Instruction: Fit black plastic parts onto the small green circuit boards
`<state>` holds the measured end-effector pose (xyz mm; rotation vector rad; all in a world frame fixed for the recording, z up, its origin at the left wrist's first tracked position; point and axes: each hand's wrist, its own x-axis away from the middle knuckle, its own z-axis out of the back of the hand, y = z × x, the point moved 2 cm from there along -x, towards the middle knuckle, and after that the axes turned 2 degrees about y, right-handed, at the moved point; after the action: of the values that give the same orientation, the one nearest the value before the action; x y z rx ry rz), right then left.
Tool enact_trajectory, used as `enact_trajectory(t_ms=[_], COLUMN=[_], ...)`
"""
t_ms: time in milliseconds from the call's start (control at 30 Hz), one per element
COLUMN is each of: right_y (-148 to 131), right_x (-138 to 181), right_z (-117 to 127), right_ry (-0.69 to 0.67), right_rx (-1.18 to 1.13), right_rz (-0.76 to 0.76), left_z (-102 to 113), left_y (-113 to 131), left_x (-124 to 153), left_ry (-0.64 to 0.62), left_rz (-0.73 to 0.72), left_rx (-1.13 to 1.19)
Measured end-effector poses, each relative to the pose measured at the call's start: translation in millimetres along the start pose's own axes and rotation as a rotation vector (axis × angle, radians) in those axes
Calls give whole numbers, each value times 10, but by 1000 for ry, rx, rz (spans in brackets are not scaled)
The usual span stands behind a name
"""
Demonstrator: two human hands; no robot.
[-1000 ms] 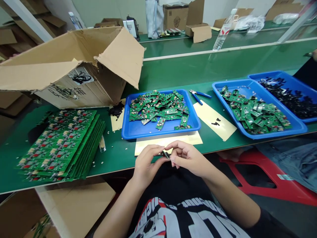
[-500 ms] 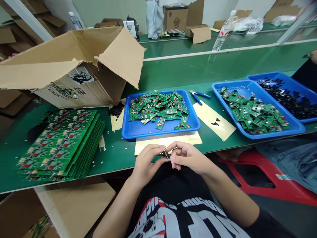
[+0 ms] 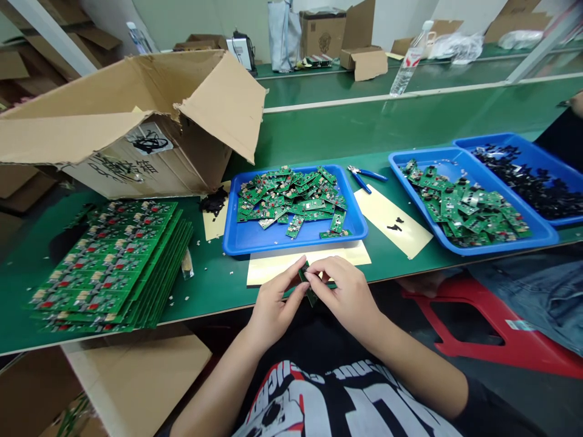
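Note:
Between my two hands, just off the table's front edge, is a small green circuit board (image 3: 311,296), tilted and partly covered by fingers. My left hand (image 3: 276,302) pinches its left side between thumb and fingertips. From the other side my right hand (image 3: 345,290) closes its thumb and fingers on the upper part of the same board; any small part under those fingertips is hidden. Straight ahead, a blue tray (image 3: 273,245) bears a heap of small circuit boards (image 3: 291,197). A yellow paper sheet (image 3: 262,271) lies between that tray and my hands.
Stacked circuit board panels (image 3: 104,261) stand left, before an open cardboard box (image 3: 150,152). Blue-handled cutters (image 3: 364,176) and yellow paper (image 3: 392,212) with black bits lie right of the tray. Farther right are a board-filled tray (image 3: 501,243), a tray of black parts (image 3: 542,182) and another person's arm.
The board has turned so its green face and lower end show more. My left fingers have straightened, and my right hand has shifted its grip on the board.

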<state>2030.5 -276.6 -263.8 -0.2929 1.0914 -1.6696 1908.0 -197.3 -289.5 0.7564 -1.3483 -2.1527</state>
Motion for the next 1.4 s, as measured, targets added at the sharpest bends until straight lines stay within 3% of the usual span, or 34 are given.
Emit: enact_trajectory(t_ms=[167, 367, 533, 733, 1100, 1267, 1333, 1400], right_y=[-3, 28, 61, 77, 104, 120, 197, 324], right_x=[30, 16, -20, -21, -30, -25, -65, -127], right_z=[-55, -40, -1, -1, -12, -51, 0, 128], right_ry=[-7, -24, 9, -25, -43, 50, 147, 301], right_rx=[4, -32, 41, 16, 97, 188, 199, 189], right_rz=[-72, -159, -111, -67, 50, 185, 160, 37], left_z=[-38, -108, -138, -147, -78, -63, -44, -16], left_y=[35, 32, 61, 58, 56, 107, 130, 142], left_x=[1, -21, -21, -52, -81, -97, -97, -85], left_ry=[36, 96, 166, 160, 163, 180, 215, 247], left_rz=[134, 194, 189, 192, 91, -31, -38, -25], left_rx=[216, 291, 278, 274, 9, -145, -162, -147])
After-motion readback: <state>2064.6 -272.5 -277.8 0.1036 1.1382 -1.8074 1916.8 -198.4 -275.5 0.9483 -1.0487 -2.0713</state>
